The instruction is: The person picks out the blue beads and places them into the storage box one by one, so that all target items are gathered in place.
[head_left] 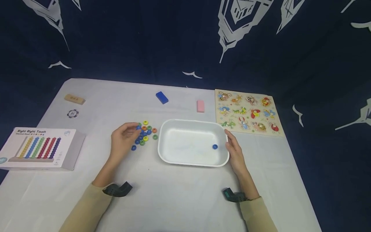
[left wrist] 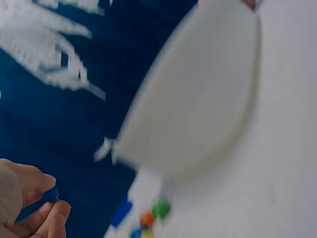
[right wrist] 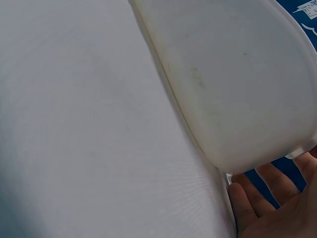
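My left hand (head_left: 123,138) pinches a blue bead (left wrist: 51,193) between thumb and fingertips, as the left wrist view shows. Below and beside its fingertips lies a loose cluster of small blue, green, orange and yellow beads (head_left: 144,133). To the right of them a white tray (head_left: 191,162) rests on the table, with one blue bead (head_left: 215,146) inside near its right end. My right hand (head_left: 236,154) holds that end of the tray, thumb and fingers at the rim. In the right wrist view its fingers (right wrist: 272,183) pass behind the tray's outer wall.
A boxed bead game (head_left: 43,148) stands at the left. Farther back lie a wooden block (head_left: 74,99), a round chip (head_left: 72,113), a blue block (head_left: 162,97) and a pink block (head_left: 200,106). An insect puzzle board (head_left: 246,111) lies behind the tray's right end.
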{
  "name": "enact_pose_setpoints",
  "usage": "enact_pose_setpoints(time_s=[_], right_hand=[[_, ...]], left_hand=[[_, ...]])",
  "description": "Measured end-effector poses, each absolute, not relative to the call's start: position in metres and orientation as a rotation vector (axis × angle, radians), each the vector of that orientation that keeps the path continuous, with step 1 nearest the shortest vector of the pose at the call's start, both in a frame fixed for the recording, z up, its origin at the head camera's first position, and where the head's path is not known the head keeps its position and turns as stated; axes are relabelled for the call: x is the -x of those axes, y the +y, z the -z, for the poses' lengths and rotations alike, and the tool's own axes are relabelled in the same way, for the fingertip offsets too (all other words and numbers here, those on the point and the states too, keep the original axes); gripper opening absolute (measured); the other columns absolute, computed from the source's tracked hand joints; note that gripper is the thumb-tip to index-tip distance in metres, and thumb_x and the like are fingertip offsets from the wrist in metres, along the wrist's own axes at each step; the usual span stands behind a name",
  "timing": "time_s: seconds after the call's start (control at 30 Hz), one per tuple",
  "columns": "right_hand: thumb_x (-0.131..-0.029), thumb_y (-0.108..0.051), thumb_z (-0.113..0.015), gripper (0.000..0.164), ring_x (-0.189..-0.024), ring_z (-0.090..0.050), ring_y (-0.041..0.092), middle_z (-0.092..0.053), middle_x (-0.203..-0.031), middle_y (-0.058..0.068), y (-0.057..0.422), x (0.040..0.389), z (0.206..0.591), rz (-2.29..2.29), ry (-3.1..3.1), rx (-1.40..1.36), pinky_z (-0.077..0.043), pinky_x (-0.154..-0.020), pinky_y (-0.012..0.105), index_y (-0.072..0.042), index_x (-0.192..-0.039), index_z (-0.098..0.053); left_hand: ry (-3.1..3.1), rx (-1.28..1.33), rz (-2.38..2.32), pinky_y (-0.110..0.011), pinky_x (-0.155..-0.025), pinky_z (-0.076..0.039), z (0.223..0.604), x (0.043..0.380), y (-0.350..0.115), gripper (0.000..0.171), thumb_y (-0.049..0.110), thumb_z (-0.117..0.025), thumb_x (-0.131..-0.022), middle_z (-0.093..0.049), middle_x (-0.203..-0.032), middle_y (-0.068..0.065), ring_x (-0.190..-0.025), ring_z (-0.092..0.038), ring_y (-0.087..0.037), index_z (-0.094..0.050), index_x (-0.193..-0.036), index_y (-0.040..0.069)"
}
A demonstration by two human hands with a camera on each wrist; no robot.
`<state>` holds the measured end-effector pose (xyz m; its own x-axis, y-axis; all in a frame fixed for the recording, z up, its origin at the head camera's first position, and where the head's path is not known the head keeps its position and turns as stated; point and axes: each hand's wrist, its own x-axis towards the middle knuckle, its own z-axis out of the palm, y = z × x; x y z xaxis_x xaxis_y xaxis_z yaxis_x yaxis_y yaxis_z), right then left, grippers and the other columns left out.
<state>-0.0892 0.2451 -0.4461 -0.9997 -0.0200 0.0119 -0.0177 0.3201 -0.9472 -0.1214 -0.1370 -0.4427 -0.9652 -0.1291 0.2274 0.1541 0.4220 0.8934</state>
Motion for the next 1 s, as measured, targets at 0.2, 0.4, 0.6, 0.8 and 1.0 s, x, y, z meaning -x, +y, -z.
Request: enact_pose_setpoints(time_s=[0.2, 0.4, 0.6, 0.8, 1.0], right_hand=[[-0.095, -0.019, -0.033, 0.045, -0.135, -0.015, 0.016, -0.019, -0.147, 0.0, 0.245, 0.09, 0.446, 1.823, 2.547, 0.039, -0.018, -0.107, 0.037, -0.018, -0.139, -0.026], [-0.095, -0.02, -0.033, 0.045, -0.136, -0.015, 0.018, -0.02, -0.147, 0.001, 0.245, 0.09, 0.445, 1.822, 2.562, 0.049, -0.019, -0.107, 0.039, -0.017, -0.139, -0.026], [-0.095, -0.021, -0.033, 0.044, -0.135, -0.016, 0.017, -0.021, -0.147, -0.002, 0.244, 0.088, 0.445, 1.806, 2.567, 0.03, -0.021, -0.106, 0.04, -0.019, -0.139, -0.027], [-0.095, -0.02, -0.034, 0.045, -0.135, -0.017, 0.018, -0.022, -0.146, -0.001, 0.245, 0.088, 0.446, 1.801, 2.576, 0.009, -0.021, -0.106, 0.041, -0.02, -0.139, -0.026], [-0.095, -0.02, -0.033, 0.045, -0.135, -0.019, 0.019, -0.022, -0.146, 0.001, 0.245, 0.09, 0.446, 1.806, 2.571, 0.028, -0.021, -0.106, 0.042, -0.019, -0.139, -0.025]], left_hand=[[-2.454, 0.331, 1.795, -0.021, -0.064, -0.05, 0.401, 0.134, -0.059, 0.024, 0.012, -0.069, -0.075, -0.064, -0.085, -0.007, -0.073, -0.059, -0.013, -0.064, -0.098, 0.007], [-2.625, 0.633, 1.831, -0.019, -0.059, -0.047, 0.413, 0.156, 0.019, 0.021, 0.012, -0.07, -0.073, -0.061, -0.075, 0.0, -0.066, -0.055, -0.009, -0.066, -0.093, 0.01], [-2.876, 0.67, 1.671, -0.017, -0.052, -0.042, 0.44, 0.168, 0.061, 0.022, 0.012, -0.07, -0.072, -0.059, -0.066, 0.001, -0.058, -0.052, -0.008, -0.067, -0.093, 0.013], [-3.045, 0.759, 1.365, -0.015, -0.059, -0.039, 0.455, 0.169, 0.073, 0.018, 0.016, -0.07, -0.072, -0.058, -0.066, 0.008, -0.066, -0.05, -0.005, -0.068, -0.09, 0.018], [-3.09, 0.819, 1.298, -0.016, -0.06, -0.039, 0.458, 0.169, 0.076, 0.021, 0.016, -0.069, -0.073, -0.059, -0.069, 0.011, -0.066, -0.052, -0.003, -0.068, -0.094, 0.021]])
